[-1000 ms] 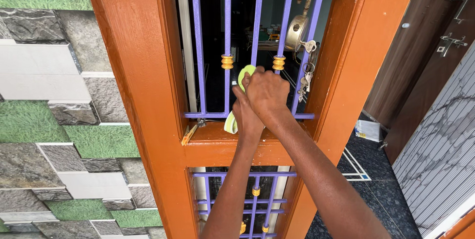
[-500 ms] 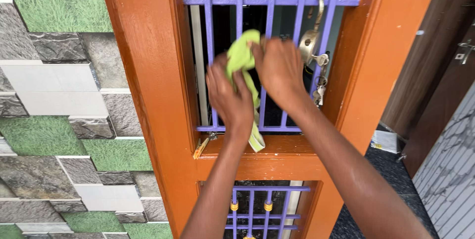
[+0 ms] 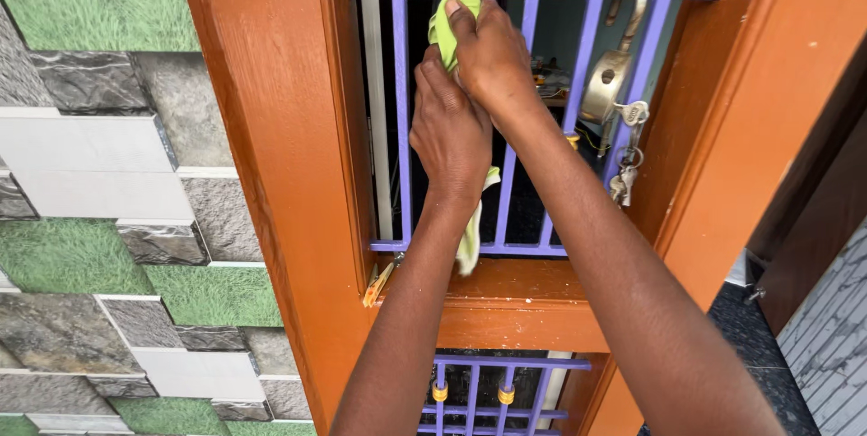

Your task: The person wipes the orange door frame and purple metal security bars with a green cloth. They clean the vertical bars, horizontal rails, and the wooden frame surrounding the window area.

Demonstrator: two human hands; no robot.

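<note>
A light green cloth is wrapped round a purple vertical bar of the window grille, close under the top crossbar. My right hand grips the cloth at its upper end. Just below, my left hand clasps the cloth and bar. The cloth's loose tail hangs down past my left wrist to the lower crossbar. The grille sits in an orange wooden frame.
A brass padlock with a bunch of keys hangs on a bar at the right. A small orange object lies on the wooden sill. A stone-and-green tiled wall is to the left, a dark floor at lower right.
Both hands have slid the cloth up the bar, from near the gold beads at mid height to just under the top crossbar. The view has moved closer.
</note>
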